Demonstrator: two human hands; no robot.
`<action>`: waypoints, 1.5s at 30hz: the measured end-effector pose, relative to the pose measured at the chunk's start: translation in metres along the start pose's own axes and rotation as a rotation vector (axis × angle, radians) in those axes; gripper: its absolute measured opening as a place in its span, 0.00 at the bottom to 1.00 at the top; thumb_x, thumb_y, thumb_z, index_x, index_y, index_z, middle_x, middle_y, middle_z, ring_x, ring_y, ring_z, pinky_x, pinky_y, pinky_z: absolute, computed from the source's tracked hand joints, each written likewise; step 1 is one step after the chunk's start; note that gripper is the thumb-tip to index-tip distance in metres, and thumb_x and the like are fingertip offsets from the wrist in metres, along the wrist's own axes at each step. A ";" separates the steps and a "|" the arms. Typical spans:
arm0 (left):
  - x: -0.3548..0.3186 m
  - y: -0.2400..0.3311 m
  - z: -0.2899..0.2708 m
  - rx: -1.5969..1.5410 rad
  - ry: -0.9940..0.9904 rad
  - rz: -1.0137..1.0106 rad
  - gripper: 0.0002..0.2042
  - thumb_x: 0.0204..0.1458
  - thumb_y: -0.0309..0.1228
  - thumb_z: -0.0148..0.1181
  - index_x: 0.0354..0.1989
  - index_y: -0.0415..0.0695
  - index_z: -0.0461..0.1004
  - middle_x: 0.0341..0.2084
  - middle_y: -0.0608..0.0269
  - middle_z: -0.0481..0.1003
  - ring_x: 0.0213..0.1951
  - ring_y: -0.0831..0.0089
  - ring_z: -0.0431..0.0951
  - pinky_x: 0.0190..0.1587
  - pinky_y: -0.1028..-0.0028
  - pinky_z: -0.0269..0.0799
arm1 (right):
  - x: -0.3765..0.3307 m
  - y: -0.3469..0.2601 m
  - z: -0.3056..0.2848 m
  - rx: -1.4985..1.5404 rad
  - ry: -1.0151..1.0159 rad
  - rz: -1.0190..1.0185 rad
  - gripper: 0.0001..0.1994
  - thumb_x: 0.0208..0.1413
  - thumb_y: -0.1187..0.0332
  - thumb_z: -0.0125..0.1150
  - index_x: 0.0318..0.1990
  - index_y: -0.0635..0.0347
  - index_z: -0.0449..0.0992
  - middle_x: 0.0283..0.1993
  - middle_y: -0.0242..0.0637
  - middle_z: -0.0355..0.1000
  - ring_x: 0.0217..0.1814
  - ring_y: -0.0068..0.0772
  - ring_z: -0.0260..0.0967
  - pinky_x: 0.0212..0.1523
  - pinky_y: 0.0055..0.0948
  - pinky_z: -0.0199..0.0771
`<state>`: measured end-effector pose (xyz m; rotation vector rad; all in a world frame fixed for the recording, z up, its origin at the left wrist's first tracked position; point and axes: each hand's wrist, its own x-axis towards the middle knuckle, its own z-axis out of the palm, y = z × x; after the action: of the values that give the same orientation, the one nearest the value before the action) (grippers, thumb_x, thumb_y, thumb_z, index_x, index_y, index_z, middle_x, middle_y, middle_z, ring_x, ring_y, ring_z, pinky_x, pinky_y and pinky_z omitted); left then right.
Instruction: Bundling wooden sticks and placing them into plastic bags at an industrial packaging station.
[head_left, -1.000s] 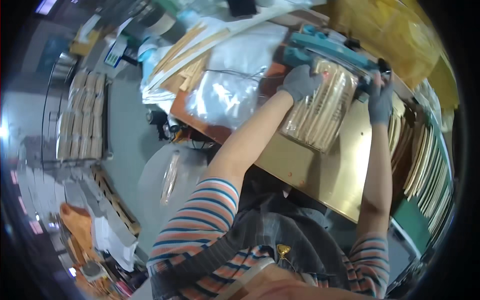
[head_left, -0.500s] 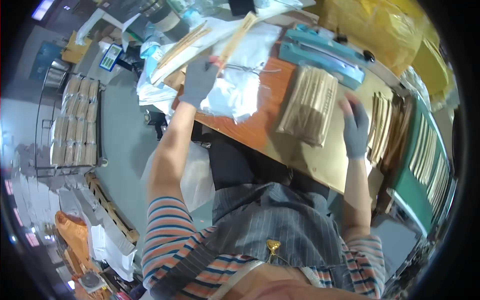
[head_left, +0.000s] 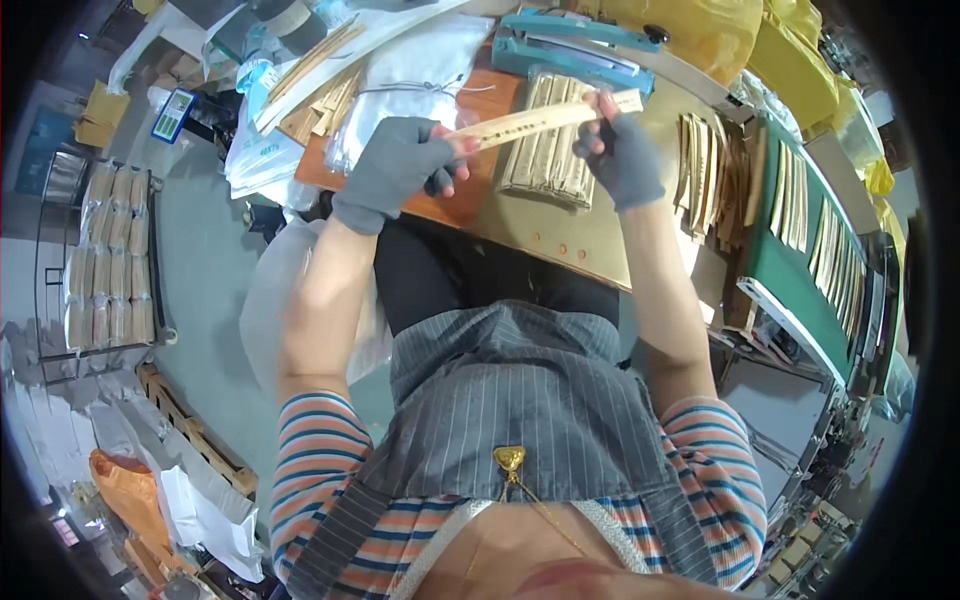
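Paper-wrapped chopstick sleeve [head_left: 545,118], long, thin and pale tan, hangs in the air above the table [head_left: 560,235], stretched almost level between both hands. The left hand [head_left: 398,168], in a grey fingerless glove, pinches the sleeve's left end between thumb and fingertips, its other fingers curled in. The right hand [head_left: 622,155], gloved the same way, grips the right end, with its fingers closed narrowly round the strip.

Directly under the sleeve, a clear-wrapped bundle of similar sleeves [head_left: 552,140] lies flat on the tan tabletop, near the table's far edge. A teal heat sealer [head_left: 580,45] sits just beyond the bundle along that far edge. Clear plastic bags [head_left: 420,75] are heaped at the table's far left corner, over its reddish-brown part. More loose sleeves [head_left: 705,170] stand bunched toward the table's right edge, beside a green conveyor [head_left: 815,260]. The person wears a striped shirt and a grey pinstriped apron [head_left: 520,400].
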<state>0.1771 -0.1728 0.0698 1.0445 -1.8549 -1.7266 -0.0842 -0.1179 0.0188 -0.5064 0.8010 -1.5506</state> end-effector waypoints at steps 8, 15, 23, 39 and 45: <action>-0.011 0.012 0.014 -0.291 -0.082 0.080 0.17 0.51 0.27 0.50 0.48 0.31 0.66 0.36 0.51 0.75 0.35 0.68 0.77 0.37 0.75 0.73 | -0.030 -0.007 -0.030 0.162 0.065 -0.089 0.08 0.58 0.58 0.51 0.35 0.50 0.69 0.21 0.21 0.61 0.19 0.15 0.55 0.26 0.22 0.60; 0.004 -0.009 0.098 0.228 0.068 0.470 0.17 0.56 0.35 0.48 0.49 0.36 0.65 0.38 0.59 0.73 0.42 0.75 0.71 0.48 0.76 0.65 | -0.064 0.062 0.019 0.574 -0.008 0.594 0.04 0.58 0.64 0.47 0.33 0.48 0.67 0.23 0.25 0.66 0.19 0.14 0.62 0.17 0.16 0.64; -0.004 0.012 0.111 -0.339 0.005 0.773 0.18 0.60 0.38 0.39 0.50 0.38 0.64 0.56 0.50 0.61 0.55 0.63 0.64 0.57 0.66 0.58 | -0.085 0.025 0.024 0.279 -0.169 0.516 0.19 0.56 0.47 0.48 0.37 0.55 0.69 0.20 0.26 0.64 0.11 0.16 0.50 0.13 0.16 0.50; -0.036 -0.023 0.105 0.397 0.308 0.494 0.13 0.58 0.36 0.45 0.29 0.37 0.67 0.16 0.54 0.66 0.16 0.66 0.67 0.21 0.67 0.61 | -0.044 -0.064 0.047 -1.077 -0.146 -0.431 0.15 0.58 0.57 0.49 0.36 0.62 0.72 0.22 0.26 0.66 0.21 0.16 0.61 0.24 0.17 0.62; -0.042 -0.015 0.101 -0.321 0.115 0.187 0.13 0.59 0.36 0.44 0.28 0.41 0.67 0.10 0.69 0.59 0.13 0.80 0.59 0.16 0.78 0.53 | -0.047 -0.003 0.055 0.147 -0.166 0.126 0.05 0.53 0.67 0.50 0.33 0.56 0.70 0.19 0.25 0.63 0.15 0.13 0.51 0.19 0.16 0.54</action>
<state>0.1344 -0.0733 0.0475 0.7992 -1.4903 -1.7397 -0.0393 -0.0824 0.0633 -0.4608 0.5762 -1.4190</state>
